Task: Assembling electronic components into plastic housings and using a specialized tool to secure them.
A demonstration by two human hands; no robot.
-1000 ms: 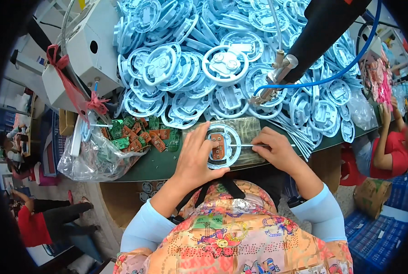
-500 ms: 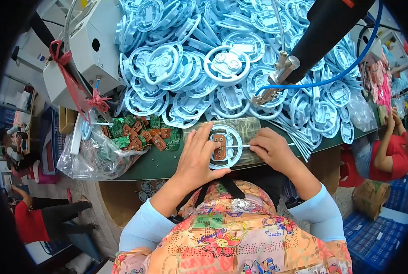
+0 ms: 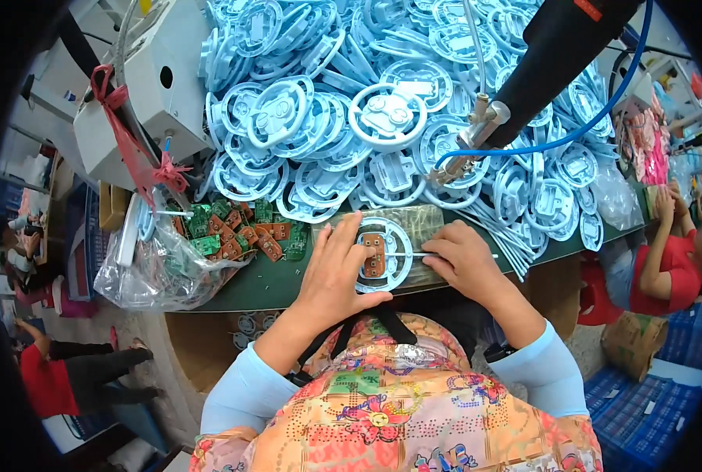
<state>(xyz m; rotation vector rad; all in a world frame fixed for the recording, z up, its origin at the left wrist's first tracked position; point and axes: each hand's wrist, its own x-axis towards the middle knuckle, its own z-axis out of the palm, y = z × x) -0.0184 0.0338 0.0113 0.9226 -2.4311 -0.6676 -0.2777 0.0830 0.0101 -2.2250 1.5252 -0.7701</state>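
My left hand (image 3: 331, 263) holds a pale blue toy steering wheel half (image 3: 403, 277), thumb at its near edge and fingers over its left side. Inside the ring lies a brown circuit board (image 3: 374, 256), with my index fingertip on it. From the right, my right hand (image 3: 463, 256) pinches a thin pale rod (image 3: 410, 254) that reaches across the rim toward the board. Its other end sticks out beyond the hand. Beneath the wheel is a block wrapped in clear brownish film (image 3: 420, 226).
A big heap of pale blue wheel parts (image 3: 312, 118) covers the back of the green table (image 3: 264, 291). Brown and green circuit boards (image 3: 233, 228) lie left, by a plastic bag (image 3: 162, 275). Pale rods (image 3: 504, 240) lie right. A black tool arm (image 3: 555, 71) with a blue hose overhangs.
My right hand and the rod have shifted slightly left, toward the wheel. The left hand keeps its hold, and the whole view has drifted a little.
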